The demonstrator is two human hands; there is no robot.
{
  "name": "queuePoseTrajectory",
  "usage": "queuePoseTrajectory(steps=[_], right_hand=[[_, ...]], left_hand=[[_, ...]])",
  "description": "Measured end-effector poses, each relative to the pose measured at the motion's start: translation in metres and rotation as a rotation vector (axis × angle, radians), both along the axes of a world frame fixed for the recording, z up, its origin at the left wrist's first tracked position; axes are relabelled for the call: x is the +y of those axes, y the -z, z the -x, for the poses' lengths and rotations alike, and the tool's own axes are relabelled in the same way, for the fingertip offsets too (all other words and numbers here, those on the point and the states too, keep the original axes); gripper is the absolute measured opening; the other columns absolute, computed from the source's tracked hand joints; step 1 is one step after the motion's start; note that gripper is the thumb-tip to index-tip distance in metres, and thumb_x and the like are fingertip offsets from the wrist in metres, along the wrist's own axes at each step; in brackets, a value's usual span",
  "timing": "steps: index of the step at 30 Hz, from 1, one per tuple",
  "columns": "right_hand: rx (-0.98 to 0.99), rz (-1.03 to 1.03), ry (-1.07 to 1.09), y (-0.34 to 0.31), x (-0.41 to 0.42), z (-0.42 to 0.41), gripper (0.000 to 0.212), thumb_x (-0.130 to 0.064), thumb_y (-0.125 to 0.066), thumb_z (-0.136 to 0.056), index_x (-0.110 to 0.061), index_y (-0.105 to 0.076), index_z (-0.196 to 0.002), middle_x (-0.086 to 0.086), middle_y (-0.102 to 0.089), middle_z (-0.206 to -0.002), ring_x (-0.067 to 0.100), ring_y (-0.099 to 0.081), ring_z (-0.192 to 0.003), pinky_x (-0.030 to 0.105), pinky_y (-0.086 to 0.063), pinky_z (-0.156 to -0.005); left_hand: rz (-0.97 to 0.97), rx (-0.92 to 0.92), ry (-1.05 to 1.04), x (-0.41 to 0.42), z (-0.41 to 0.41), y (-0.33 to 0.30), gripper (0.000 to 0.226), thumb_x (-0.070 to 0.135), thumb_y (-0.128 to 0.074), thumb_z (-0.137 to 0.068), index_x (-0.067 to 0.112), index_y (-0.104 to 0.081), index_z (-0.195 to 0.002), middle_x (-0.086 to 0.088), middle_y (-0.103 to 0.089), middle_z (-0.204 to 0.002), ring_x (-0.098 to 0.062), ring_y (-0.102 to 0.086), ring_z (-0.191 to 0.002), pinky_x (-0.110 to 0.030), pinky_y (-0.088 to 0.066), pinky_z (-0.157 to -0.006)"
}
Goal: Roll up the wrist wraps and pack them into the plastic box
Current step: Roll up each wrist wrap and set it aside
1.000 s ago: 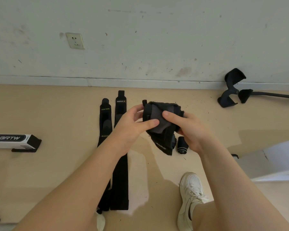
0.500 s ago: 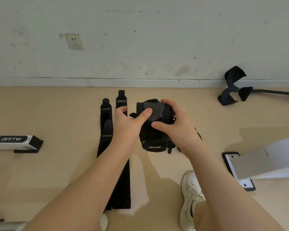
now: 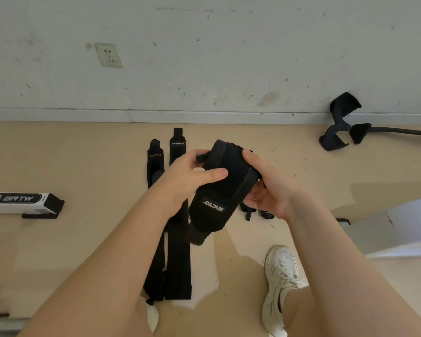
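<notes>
Head view showed both forearms reaching forward over the floor, with the left hand gripping a black wrist wrap from the left, its thumb laid across the front of the roll. The right hand cupped the wrap from the right, fingers curled behind it and thumb over the top edge. Two more wraps lay flat on the floor just beneath the left forearm, a white shoe nearer the camera.
</notes>
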State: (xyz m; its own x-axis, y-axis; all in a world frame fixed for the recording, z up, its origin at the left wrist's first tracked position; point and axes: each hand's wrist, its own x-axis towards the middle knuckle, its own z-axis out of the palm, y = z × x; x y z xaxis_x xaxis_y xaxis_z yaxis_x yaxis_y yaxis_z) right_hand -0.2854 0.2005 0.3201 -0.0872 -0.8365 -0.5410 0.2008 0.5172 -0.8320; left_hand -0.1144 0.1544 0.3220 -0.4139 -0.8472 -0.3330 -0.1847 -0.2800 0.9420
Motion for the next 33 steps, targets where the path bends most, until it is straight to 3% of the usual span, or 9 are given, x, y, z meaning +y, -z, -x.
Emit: queuePoseTrajectory(steps=[2, 5, 9, 13, 18, 23, 26, 29, 33], right_hand=[[-0.029, 0.038, 0.011, -0.003, 0.001, -0.002, 0.033, -0.051, -0.062, -0.082, -0.019, -0.063, -0.090, 0.004, -0.065, -0.082, 0.024, -0.063, -0.090, 0.041, -0.052, -0.091], [-0.133, 0.209, 0.096, -0.005, 0.003, -0.004, 0.031, -0.029, -0.064, -0.086, -0.020, -0.058, -0.115, 0.005, -0.065, -0.101, 0.026, -0.064, -0.097, 0.040, -0.056, -0.083], [0.175, 0.421, 0.016, -0.001, 0.008, -0.015, 0.052, -0.010, -0.064, -0.086, -0.036, -0.043, -0.126, -0.002, -0.055, -0.114, 0.022, -0.064, -0.096, 0.038, -0.059, -0.073], [0.147, 0.394, 0.091, -0.003, 0.006, -0.010, 0.039, -0.015, -0.060, -0.090, -0.027, -0.047, -0.124, 0.003, -0.060, -0.112, 0.023, -0.066, -0.092, 0.032, -0.059, -0.065], [0.049, 0.149, 0.157, -0.002, 0.001, -0.001, 0.036, -0.036, -0.060, -0.089, -0.020, -0.055, -0.120, 0.004, -0.070, -0.106, 0.026, -0.067, -0.098, 0.043, -0.054, -0.087], [0.044, 0.037, 0.133, -0.002, 0.002, 0.000, 0.041, -0.052, -0.064, -0.080, -0.019, -0.062, -0.106, 0.005, -0.073, -0.096, 0.026, -0.069, -0.090, 0.039, -0.056, -0.079], [0.035, 0.143, 0.024, -0.001, 0.006, 0.001, 0.062, -0.044, -0.074, -0.066, -0.020, -0.055, -0.120, 0.006, -0.070, -0.106, 0.027, -0.067, -0.097, 0.046, -0.055, -0.085], [0.099, 0.261, 0.036, 0.000, 0.007, 0.000, 0.075, -0.030, -0.080, -0.065, -0.029, -0.044, -0.131, 0.007, -0.063, -0.115, 0.029, -0.066, -0.097, 0.049, -0.057, -0.078], [0.301, 0.322, 0.069, -0.002, 0.005, -0.002, 0.074, -0.040, -0.079, -0.066, -0.025, -0.044, -0.129, 0.004, -0.063, -0.114, 0.023, -0.067, -0.096, 0.040, -0.060, -0.073]], left_hand=[[0.010, 0.025, -0.048, 0.000, 0.001, 0.001, 0.076, 0.035, -0.082, -0.051, 0.021, -0.057, -0.121, 0.000, -0.065, -0.116, -0.021, -0.064, -0.105, -0.046, -0.051, -0.093], [0.000, 0.041, -0.089, 0.001, 0.003, 0.003, 0.056, 0.028, -0.079, -0.064, 0.016, -0.060, -0.116, -0.001, -0.069, -0.109, -0.019, -0.066, -0.101, -0.042, -0.051, -0.093], [-0.104, 0.106, -0.209, 0.005, 0.009, 0.009, 0.046, 0.030, -0.074, -0.076, 0.013, -0.059, -0.116, -0.004, -0.070, -0.105, -0.019, -0.067, -0.098, -0.039, -0.051, -0.095], [-0.066, 0.068, -0.123, 0.002, 0.006, 0.011, 0.057, 0.032, -0.076, -0.073, 0.018, -0.055, -0.124, -0.002, -0.066, -0.115, -0.020, -0.063, -0.106, -0.041, -0.048, -0.098], [0.045, -0.030, -0.089, 0.004, 0.008, 0.010, 0.046, 0.026, -0.074, -0.078, 0.023, -0.058, -0.121, 0.004, -0.067, -0.111, -0.015, -0.058, -0.110, -0.045, -0.041, -0.103], [0.168, 0.022, -0.087, 0.006, 0.012, 0.011, 0.062, 0.017, -0.075, -0.078, 0.028, -0.049, -0.134, 0.003, -0.057, -0.124, -0.012, -0.054, -0.116, -0.039, -0.046, -0.100], [0.049, 0.135, -0.139, 0.005, 0.011, 0.011, 0.050, 0.015, -0.071, -0.081, 0.019, -0.053, -0.128, -0.007, -0.064, -0.117, -0.020, -0.064, -0.107, -0.037, -0.053, -0.092], [-0.092, 0.205, -0.180, 0.006, 0.012, 0.009, 0.042, 0.018, -0.068, -0.084, 0.012, -0.055, -0.124, -0.008, -0.069, -0.108, -0.018, -0.070, -0.095, -0.036, -0.055, -0.088], [-0.258, 0.282, -0.159, 0.010, 0.013, 0.006, 0.036, 0.022, -0.065, -0.086, 0.008, -0.057, -0.118, -0.009, -0.073, -0.101, -0.019, -0.070, -0.093, -0.034, -0.056, -0.084]])
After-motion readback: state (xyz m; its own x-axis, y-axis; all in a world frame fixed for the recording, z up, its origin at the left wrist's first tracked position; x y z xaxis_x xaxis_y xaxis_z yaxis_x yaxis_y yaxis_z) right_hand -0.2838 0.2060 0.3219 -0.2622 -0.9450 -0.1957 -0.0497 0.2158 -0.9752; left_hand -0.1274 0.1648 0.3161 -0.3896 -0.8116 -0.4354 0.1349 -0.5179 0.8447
